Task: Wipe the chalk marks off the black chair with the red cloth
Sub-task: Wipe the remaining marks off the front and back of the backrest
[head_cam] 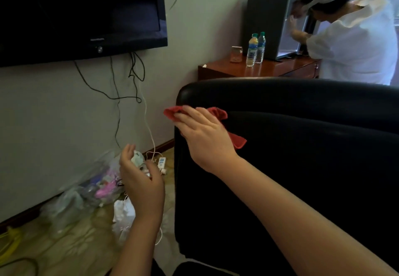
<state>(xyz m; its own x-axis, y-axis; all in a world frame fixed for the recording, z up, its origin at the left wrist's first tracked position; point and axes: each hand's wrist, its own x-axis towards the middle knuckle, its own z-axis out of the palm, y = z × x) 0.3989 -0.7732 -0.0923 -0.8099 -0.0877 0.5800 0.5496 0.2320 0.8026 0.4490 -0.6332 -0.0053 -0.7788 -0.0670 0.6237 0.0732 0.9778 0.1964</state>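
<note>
R hand (203, 131) presses crumpled red cloth (218, 111) onto glossy black leather chair (302, 146) corner, fingers (187, 114) flat, likely spreading wiping pressure. L hand (140, 178) idle, loosely curled, empty.

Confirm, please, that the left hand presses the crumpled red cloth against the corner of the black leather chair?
Not the left: the head view shows the right hand pressing the crumpled red cloth against the corner of the black leather chair; the left hand holds nothing.
</note>
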